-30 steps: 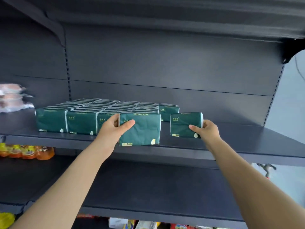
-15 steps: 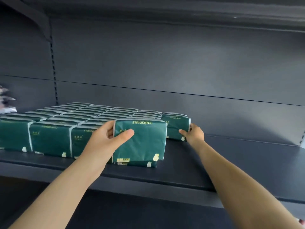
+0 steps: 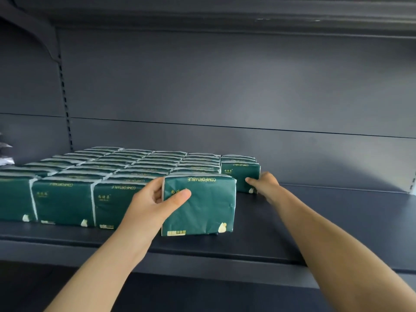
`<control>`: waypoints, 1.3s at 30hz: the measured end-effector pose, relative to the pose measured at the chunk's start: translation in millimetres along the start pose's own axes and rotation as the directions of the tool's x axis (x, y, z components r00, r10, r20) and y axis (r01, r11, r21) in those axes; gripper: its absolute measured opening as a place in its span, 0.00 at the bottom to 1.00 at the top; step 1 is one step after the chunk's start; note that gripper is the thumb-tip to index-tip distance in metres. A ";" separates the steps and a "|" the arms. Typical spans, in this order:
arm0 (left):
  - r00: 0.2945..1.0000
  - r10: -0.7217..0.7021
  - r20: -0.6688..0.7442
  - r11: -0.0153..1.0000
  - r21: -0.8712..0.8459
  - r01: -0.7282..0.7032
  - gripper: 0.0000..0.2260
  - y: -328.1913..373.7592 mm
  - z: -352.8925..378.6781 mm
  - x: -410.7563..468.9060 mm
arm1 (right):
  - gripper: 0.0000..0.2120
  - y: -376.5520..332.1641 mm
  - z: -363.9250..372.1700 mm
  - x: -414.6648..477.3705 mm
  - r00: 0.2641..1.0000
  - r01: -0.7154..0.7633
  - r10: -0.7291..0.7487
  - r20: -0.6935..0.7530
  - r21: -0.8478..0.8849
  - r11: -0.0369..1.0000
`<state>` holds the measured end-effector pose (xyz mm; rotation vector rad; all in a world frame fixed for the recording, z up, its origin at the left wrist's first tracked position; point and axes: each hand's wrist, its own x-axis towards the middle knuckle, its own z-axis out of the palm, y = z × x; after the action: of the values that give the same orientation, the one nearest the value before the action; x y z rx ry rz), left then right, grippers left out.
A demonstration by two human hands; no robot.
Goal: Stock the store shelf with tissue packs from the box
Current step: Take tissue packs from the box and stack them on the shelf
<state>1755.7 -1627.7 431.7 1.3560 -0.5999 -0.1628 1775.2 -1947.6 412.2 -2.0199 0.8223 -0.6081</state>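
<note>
Dark green tissue packs (image 3: pixel 126 167) stand in several rows on the left part of the grey shelf (image 3: pixel 315 221). My left hand (image 3: pixel 153 203) grips one green pack (image 3: pixel 202 206) by its left end, thumb across the front face. That pack stands upright at the shelf's front, at the right end of the front row. Further back, my right hand (image 3: pixel 266 184) holds another green pack (image 3: pixel 238 174) at its right end, thumb on its front face. This pack sits against the back ones of a new column at the right. The box is out of view.
The right half of the shelf is bare grey metal as far as the upright (image 3: pixel 413 183) at the far right. An upper shelf (image 3: pixel 225 16) hangs overhead. Some pale wrapped goods (image 3: pixel 5 154) show at the left edge.
My right hand carried its pack from the shelf's front to the back and set it against the rear packs. My left hand's pack moved little. The view moved closer.
</note>
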 end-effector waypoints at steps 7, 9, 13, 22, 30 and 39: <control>0.999 -0.043 -0.021 0.999 -0.021 0.042 0.07 4.5 0.1 -13.9 | 0.19 -24.4 -25.2 -120.9 0.988 0.152 -0.149 -0.033 0.122 0.981; 0.998 -0.061 -0.017 0.997 -0.037 0.060 0.07 5.8 2.1 -20.6 | 0.16 -26.0 -24.6 -160.8 0.975 0.212 -0.220 -0.013 0.330 0.920; 0.997 -0.075 0.011 0.996 -0.039 0.075 0.06 6.4 11.1 -33.5 | 0.15 -30.1 -13.7 -220.6 0.939 0.283 -0.342 0.026 0.508 0.814; 0.995 0.100 0.018 0.946 0.309 -0.100 0.08 17.1 18.6 -36.6 | 0.17 -23.7 -34.5 -225.5 0.956 0.264 -0.289 -0.047 0.562 0.784; 0.851 0.447 0.277 0.234 0.882 -0.410 0.15 14.8 13.8 -4.2 | 0.16 -13.6 -63.6 -156.5 0.977 0.212 -0.192 -0.094 0.537 0.817; 0.828 0.248 0.502 -0.228 0.861 -0.454 0.30 -7.8 26.6 44.6 | 0.22 -7.5 -22.5 -61.3 0.976 0.120 -0.075 -0.204 0.217 0.969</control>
<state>1781.8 -1672.4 440.5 2.6125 -1.4086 0.9992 1721.7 -1911.0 423.3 -1.8183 0.7315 -0.9256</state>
